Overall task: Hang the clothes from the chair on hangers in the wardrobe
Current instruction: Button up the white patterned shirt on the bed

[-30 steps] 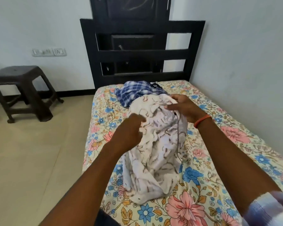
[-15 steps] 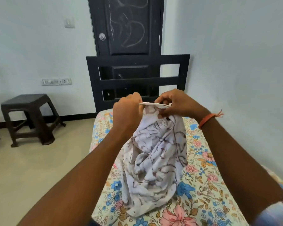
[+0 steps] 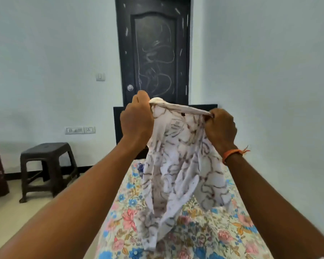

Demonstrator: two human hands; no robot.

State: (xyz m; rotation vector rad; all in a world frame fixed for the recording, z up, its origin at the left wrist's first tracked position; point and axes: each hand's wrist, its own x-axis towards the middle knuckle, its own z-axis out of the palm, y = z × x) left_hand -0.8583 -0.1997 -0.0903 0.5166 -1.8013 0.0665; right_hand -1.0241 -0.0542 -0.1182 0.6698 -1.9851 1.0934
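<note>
Where the bed (image 3: 204, 238) with its floral sheet fills the lower centre of the view, a white patterned shirt (image 3: 178, 165) now hangs clear above it, whereas a second earlier it lay bundled on the mattress. Behind the bed stand the dark headboard (image 3: 118, 126) and a black door (image 3: 153, 51) marked with chalk scrawls that form no readable word. A dark plastic stool (image 3: 45, 165) stands on the floor to the left, well apart from the bed, below a wall socket plate (image 3: 80, 130). A scrap of blue checked cloth (image 3: 140, 167) shows on the mattress just beside the hanging shirt.

The left hand (image 3: 137, 118) and the right hand (image 3: 220, 128) have risen together, and each grip pinches one end of the collar, fingers curled round the fabric, so that the neckline is stretched between them. The right wrist carries an orange thread band (image 3: 232, 154).

Judged against the task, the garment has been picked up and opened at the neck, which suits slipping in a hanger; no hanger or wardrobe is in view.

Inside the neck a printed label (image 3: 176, 126) is visible, but its lettering is too small and blurred to read. A small dark tab (image 3: 183, 114) sits just under the collar edge.
</note>
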